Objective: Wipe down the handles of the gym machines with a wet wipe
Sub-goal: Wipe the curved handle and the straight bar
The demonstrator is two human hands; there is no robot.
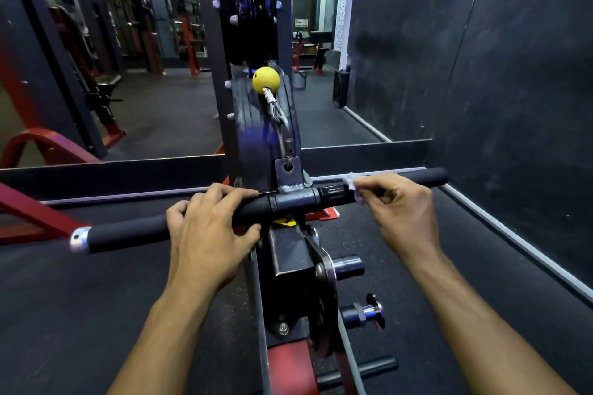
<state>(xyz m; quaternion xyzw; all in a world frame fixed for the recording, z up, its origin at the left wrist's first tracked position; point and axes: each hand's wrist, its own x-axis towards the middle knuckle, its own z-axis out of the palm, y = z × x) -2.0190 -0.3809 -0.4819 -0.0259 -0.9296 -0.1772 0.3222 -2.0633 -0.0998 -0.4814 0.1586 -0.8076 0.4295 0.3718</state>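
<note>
- The right hand [402, 212] pinches a small crumpled white wet wipe [352, 183] between thumb and fingertips, pressing it against the top of the bar.
- The wipe sits on the inner end of the right black foam-covered handle grip [420, 177], which runs outward past the right hand to its far tip.
- The left hand [208, 234] is curled over the long black straight bar handle [288, 200], fingers wrapped over the top and thumb underneath, gripping it just left of the welded steel centre bracket [290, 170].
- Beyond the left hand, the left black foam grip [128, 234] ends in a shiny silver end cap [80, 237].
- Between the two hands, a steel cable [282, 125] rises from the bracket to a round yellow rubber stopper ball [266, 80].
- Above that ball stands the black pulley wheel [250, 3] in its red and black machine frame.
- Below both hands lies the dark rubber gym floor [96, 298].
</note>
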